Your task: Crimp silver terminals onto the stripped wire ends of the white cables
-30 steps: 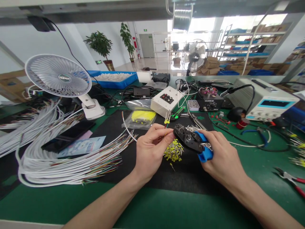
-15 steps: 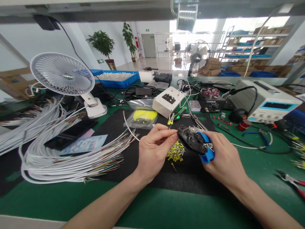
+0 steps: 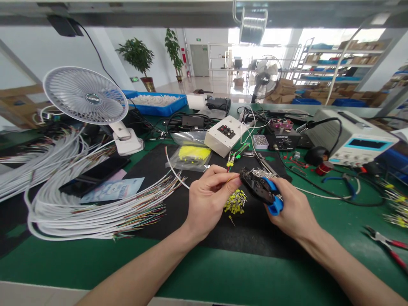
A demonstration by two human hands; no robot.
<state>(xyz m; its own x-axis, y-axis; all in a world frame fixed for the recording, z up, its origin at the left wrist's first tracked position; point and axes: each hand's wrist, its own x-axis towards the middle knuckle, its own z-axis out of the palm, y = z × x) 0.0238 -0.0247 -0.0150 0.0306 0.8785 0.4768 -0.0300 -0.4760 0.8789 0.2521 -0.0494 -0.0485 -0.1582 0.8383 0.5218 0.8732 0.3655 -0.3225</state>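
My left hand (image 3: 208,199) pinches a thin wire with small yellow-tipped ends (image 3: 230,162) that stick up past my fingers. Its fingertips touch the black jaws of a blue-handled crimping tool (image 3: 260,190). My right hand (image 3: 292,211) is wrapped round the tool's blue handles. Under both hands a heap of small yellow terminals (image 3: 235,202) lies on a black mat (image 3: 178,212). A pile of shiny metal bits (image 3: 259,172) sits just behind the tool.
Bundles of white multi-core cable (image 3: 79,204) spread on the left beside a white desk fan (image 3: 86,98). Behind are a bag of yellow parts (image 3: 190,154), a beige switch box (image 3: 223,135), a soldering station (image 3: 283,137) and a power supply (image 3: 353,138). Red-handled pliers (image 3: 387,245) lie at right.
Both hands with the wire and crimping tool stay together; the view has shifted slightly, and the tool has tilted a little. Nothing was let go.
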